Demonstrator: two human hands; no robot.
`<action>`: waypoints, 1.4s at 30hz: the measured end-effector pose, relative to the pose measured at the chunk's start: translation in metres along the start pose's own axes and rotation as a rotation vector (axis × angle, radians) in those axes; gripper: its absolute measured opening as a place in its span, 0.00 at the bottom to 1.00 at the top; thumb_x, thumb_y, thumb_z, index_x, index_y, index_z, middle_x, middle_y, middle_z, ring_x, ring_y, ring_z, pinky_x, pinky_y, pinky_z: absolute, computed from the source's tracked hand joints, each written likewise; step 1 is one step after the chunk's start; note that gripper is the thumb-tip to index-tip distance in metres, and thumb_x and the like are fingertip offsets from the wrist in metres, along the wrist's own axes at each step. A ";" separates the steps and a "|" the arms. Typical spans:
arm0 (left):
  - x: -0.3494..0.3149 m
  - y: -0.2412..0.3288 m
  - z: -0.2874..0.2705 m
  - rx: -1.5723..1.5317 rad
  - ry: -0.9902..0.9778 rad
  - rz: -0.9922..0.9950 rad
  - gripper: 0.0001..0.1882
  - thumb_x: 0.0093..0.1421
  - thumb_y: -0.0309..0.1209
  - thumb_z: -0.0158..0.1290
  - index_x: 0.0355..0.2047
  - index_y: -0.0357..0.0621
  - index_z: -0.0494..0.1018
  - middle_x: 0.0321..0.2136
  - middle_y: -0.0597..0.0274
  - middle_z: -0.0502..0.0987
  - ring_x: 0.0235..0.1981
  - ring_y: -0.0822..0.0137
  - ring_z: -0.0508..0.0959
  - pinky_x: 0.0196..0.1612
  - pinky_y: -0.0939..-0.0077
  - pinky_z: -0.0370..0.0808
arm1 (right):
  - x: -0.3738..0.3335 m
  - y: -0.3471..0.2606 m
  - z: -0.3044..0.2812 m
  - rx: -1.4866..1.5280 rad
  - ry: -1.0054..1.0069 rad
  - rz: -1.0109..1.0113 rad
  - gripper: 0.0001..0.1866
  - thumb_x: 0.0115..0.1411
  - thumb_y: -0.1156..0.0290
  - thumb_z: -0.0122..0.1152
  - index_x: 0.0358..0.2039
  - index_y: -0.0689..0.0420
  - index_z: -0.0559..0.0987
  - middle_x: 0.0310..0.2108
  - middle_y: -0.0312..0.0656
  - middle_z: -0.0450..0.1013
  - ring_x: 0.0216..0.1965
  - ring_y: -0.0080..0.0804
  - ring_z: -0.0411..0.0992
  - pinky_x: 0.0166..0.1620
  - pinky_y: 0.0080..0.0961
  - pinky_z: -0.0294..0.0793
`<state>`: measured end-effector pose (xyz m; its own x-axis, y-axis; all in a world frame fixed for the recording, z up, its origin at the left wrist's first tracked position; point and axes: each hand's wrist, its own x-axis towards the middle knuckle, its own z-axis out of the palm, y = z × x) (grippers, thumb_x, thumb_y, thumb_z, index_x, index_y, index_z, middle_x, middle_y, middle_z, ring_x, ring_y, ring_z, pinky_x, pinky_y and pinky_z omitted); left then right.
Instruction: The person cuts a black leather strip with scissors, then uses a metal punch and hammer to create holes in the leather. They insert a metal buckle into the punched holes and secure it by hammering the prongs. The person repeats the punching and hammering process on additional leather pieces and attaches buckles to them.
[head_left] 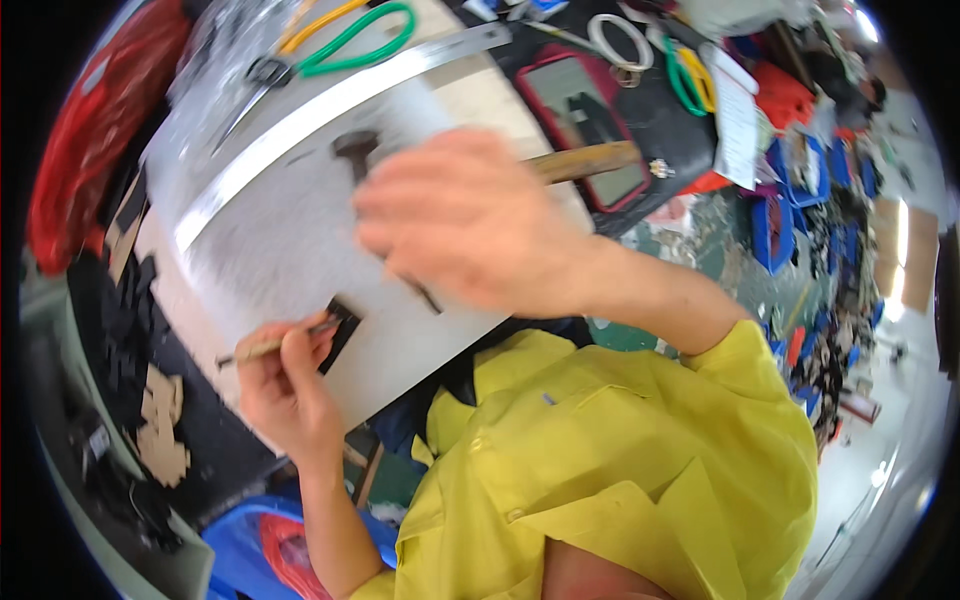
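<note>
My left hand [285, 385] is closed at the near left of a pale board [400, 345]. Between its thumb and fingers is a thin tool [258, 349] with a tan shaft and a dark narrow tip. A small black strip [343, 335] shows just past the fingertips, against the board. My right hand [480, 225], smeared by motion, is over the middle of the board. Beneath or behind it runs a hammer with a dark head [356, 146] and a wooden handle [590, 161]; whether the fingers grip it is unclear. A short dark rod [424, 295] pokes out below that hand.
A steel ruler [320, 115] crosses the board's far side, beside green-and-yellow-handled scissors [350, 45]. Farther right are a red-framed phone-like object [585, 120], a white ring [620, 42] and more scissors [688, 78]. Clear plastic and a red bag [100, 130] lie left; a blue bin [245, 540] stands near.
</note>
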<state>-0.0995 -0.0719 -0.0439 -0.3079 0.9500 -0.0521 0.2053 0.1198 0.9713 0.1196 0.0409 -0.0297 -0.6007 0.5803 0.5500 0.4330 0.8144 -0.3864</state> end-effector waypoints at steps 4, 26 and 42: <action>-0.003 -0.003 0.000 -0.035 0.029 -0.015 0.07 0.69 0.28 0.46 0.41 0.36 0.67 0.36 0.52 0.79 0.35 0.68 0.80 0.39 0.81 0.77 | -0.058 0.042 -0.082 -0.251 0.108 0.465 0.29 0.44 0.75 0.62 0.52 0.56 0.73 0.51 0.45 0.71 0.55 0.46 0.66 0.57 0.37 0.63; -0.004 0.008 0.003 -0.079 0.026 0.010 0.05 0.67 0.25 0.47 0.39 0.34 0.68 0.34 0.49 0.80 0.34 0.67 0.81 0.40 0.78 0.79 | -0.018 0.030 -0.060 -0.114 -0.205 0.160 0.20 0.50 0.75 0.67 0.46 0.58 0.77 0.47 0.44 0.72 0.49 0.43 0.70 0.51 0.35 0.71; -0.002 0.001 0.004 0.005 0.017 0.143 0.05 0.66 0.22 0.49 0.37 0.31 0.70 0.33 0.52 0.80 0.35 0.67 0.81 0.40 0.77 0.79 | 0.020 -0.018 0.036 0.154 -0.328 -0.220 0.09 0.44 0.67 0.69 0.27 0.52 0.80 0.37 0.30 0.78 0.43 0.29 0.73 0.49 0.33 0.63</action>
<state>-0.0947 -0.0727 -0.0434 -0.2909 0.9524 0.0910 0.2533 -0.0150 0.9673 0.0757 0.0382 -0.0381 -0.8603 0.3435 0.3768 0.1801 0.8961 -0.4057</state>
